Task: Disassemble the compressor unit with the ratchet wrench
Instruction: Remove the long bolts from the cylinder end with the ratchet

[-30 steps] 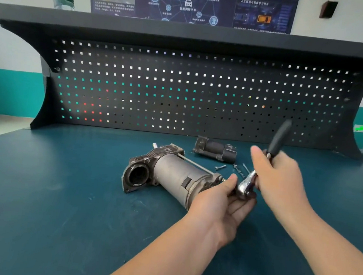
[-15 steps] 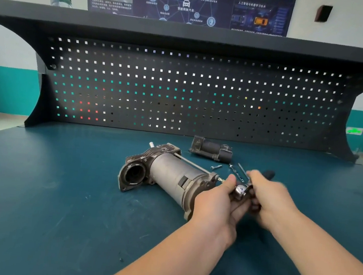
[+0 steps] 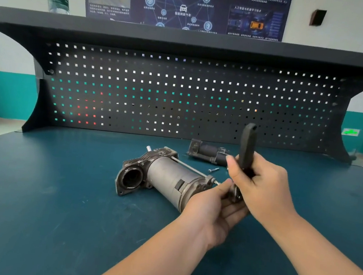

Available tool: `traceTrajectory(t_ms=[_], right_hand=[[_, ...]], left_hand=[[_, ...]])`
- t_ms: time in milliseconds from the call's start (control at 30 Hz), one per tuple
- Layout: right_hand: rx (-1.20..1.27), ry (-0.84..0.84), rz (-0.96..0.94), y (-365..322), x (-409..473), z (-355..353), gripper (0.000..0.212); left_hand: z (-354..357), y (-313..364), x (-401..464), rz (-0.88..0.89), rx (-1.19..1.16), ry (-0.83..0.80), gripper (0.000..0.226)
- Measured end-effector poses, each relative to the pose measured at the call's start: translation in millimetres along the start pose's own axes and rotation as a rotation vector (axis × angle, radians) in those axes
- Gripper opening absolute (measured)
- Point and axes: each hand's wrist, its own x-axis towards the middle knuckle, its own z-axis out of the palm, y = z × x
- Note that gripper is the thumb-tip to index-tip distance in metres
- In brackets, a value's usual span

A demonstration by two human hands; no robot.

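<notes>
Metal throughout, the compressor unit lies on its side near the middle of the blue bench, round port facing near-left; it looks heavy, rigid and unlikely to slide. The left hand cups its right end, fingers curled round the end cap, a sound bracing spot. The right hand grips the ratchet wrench low on its black handle, head at that end. A loose bolt lies just beyond.
</notes>
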Motion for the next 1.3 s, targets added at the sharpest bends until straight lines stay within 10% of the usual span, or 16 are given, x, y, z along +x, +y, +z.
traceTrajectory(t_ms=[300, 500, 833, 1167, 1300], right_hand=[[0.533, -0.075, 1.407, 37, -5, 10, 0.024], [0.170, 0.174, 0.861, 23, -1, 9, 0.039], [-0.198, -0.123, -0.157, -16, -2, -1, 0.037], [0.173, 0.112, 0.289, -3, -10, 3, 0.024], [0.349, 0.144, 1.094, 12, 0, 6, 0.032]], left_hand=[[5, -7, 3, 0.045, -0.021, 0.071, 0.022], [3, -4, -1, 0.057, -0.002, 0.086, 0.022], [4, 1, -4, 0.024, 0.083, 0.048, 0.020], [5, 0, -5, 0.017, -0.014, 0.078, 0.014], [4, -1, -3, 0.002, 0.029, 0.093, 0.018]])
